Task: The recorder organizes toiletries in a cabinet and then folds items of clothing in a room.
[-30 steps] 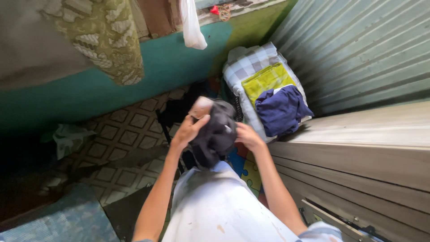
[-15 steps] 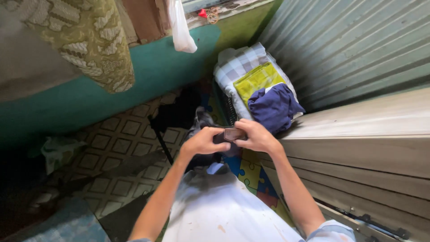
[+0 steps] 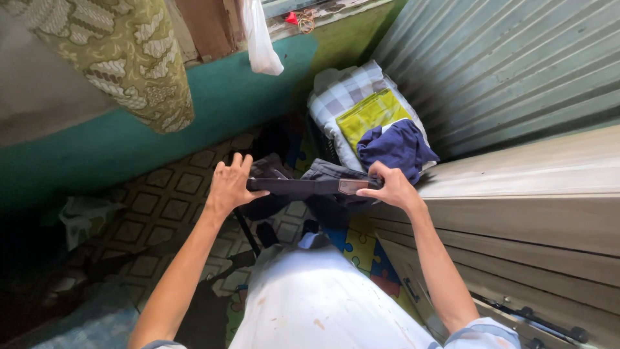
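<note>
A dark pair of trousers (image 3: pixel 310 187) with a brown patch on its waistband hangs stretched out flat between my two hands, above the patterned floor. My left hand (image 3: pixel 229 184) pinches the left end of the waistband, its other fingers spread upward. My right hand (image 3: pixel 391 186) grips the right end, beside the brown patch. The dark legs of the garment droop below the band in front of my white shirt.
A basket (image 3: pixel 330 152) piled with a checked cloth, a yellow-green cloth (image 3: pixel 371 113) and a navy garment (image 3: pixel 394 145) stands in the corner. A wooden cabinet (image 3: pixel 516 207) is at right, corrugated metal wall behind. Patterned cloth and a white bag (image 3: pixel 261 39) hang above the teal wall.
The dark garment was bunched between my hands, then held close together at the waistband. Both hands have now pulled apart, left hand moving left, stretching the waistband straight.
</note>
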